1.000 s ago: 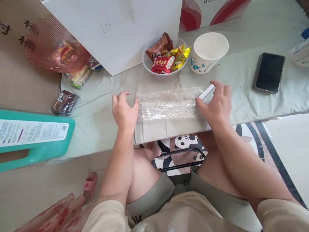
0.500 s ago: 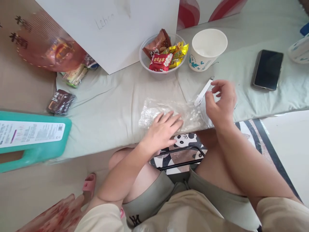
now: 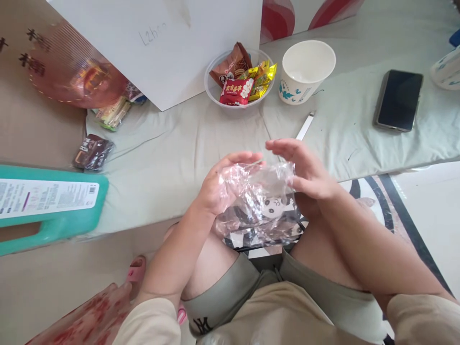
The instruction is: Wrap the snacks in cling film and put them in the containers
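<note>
Hands meet over the lap: left hand (image 3: 219, 189) and right hand (image 3: 305, 172) clutch a crumpled clear plastic bag (image 3: 257, 208) between them, fingers loosely curled around it, just off the table edge (image 3: 151, 211).

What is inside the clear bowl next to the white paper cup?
The clear bowl holds wrapped snacks: a red packet, a brown one, yellow ones. Anything beneath them is hidden.
</note>
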Demonstrator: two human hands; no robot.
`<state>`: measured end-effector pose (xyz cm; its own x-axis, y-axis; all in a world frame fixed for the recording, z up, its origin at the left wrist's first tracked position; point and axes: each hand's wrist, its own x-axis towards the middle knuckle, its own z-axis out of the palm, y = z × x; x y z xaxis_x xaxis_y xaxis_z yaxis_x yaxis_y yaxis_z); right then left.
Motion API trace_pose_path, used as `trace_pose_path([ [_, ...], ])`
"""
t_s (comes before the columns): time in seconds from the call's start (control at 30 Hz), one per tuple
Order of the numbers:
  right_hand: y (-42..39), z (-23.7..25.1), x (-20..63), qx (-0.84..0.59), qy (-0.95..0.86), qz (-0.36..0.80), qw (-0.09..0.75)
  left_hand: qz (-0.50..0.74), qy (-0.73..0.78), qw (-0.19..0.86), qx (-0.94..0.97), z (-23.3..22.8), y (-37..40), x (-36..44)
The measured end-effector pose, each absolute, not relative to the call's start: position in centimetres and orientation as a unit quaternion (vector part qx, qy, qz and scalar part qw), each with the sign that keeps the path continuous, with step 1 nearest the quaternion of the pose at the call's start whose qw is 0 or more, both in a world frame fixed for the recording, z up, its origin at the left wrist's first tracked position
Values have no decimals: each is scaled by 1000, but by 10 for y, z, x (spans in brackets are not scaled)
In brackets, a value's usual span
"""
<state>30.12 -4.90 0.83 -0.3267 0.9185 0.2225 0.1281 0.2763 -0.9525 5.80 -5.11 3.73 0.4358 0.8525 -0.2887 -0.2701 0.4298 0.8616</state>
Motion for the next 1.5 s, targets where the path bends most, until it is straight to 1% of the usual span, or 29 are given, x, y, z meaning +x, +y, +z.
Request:
trace_pose_path([
  [0.07, -52, 12, 292, -349, -661, 516, 418, 372, 399, 772, 327, 32, -44, 64],
  [0.13, -52, 13, 284, -353, -631, 542, 429, 367, 408, 781, 297, 27, -36, 66],
  [0.2, -50, 12, 280, -403, -604, 527, 442, 354, 419, 780, 300, 24, -31, 67],
  [0.27, -45, 9, 276, -455, -596, 485, 451, 343, 435, 765, 330, 24, -28, 65],
  [0.33, -42, 8, 273, -476, -594, 452, 465, 342, 452, 739, 365, 24, -26, 64],
  [0.4, -41, 7, 270, -488, -577, 451, 475, 343, 466, 710, 401, 23, -25, 62],
  [0.47, -41, 9, 266, -507, -537, 475, 478, 341, 484, 675, 441, 21, -23, 59],
  [0.57, -39, 11, 262, -515, -457, 544, 481, 342, 506, 629, 482, 19, -20, 55],
  [0.63, -36, 9, 261, -503, -419, 579, 485, 353, 518, 612, 482, 22, -17, 52],
  [0.73, -32, 4, 263, -490, -408, 596, 488, 353, 556, 592, 464, 31, -15, 51],
  [0.87, -32, 2, 265, -477, -450, 587, 474, 347, 569, 605, 436, 36, -13, 54],
  [1.0, -34, 7, 263, -502, -465, 579, 443, 333, 545, 607, 473, 25, -15, 55],
  [1.1, -30, 7, 266, -512, -436, 556, 489, 336, 552, 579, 497, 18, -15, 53],
  [1.2, -25, 2, 272, -501, -427, 540, 525, 375, 520, 585, 497, 16, -11, 51],
  [1.33, -22, -4, 279, -517, -443, 514, 521, 343, 516, 636, 461, 17, -3, 52],
  [1.43, -23, -4, 279, -536, -479, 454, 526, 313, 519, 663, 439, 15, 0, 55],
  [1.5, -23, -4, 278, -543, -511, 411, 524, 308, 515, 657, 457, 13, -1, 59],
])
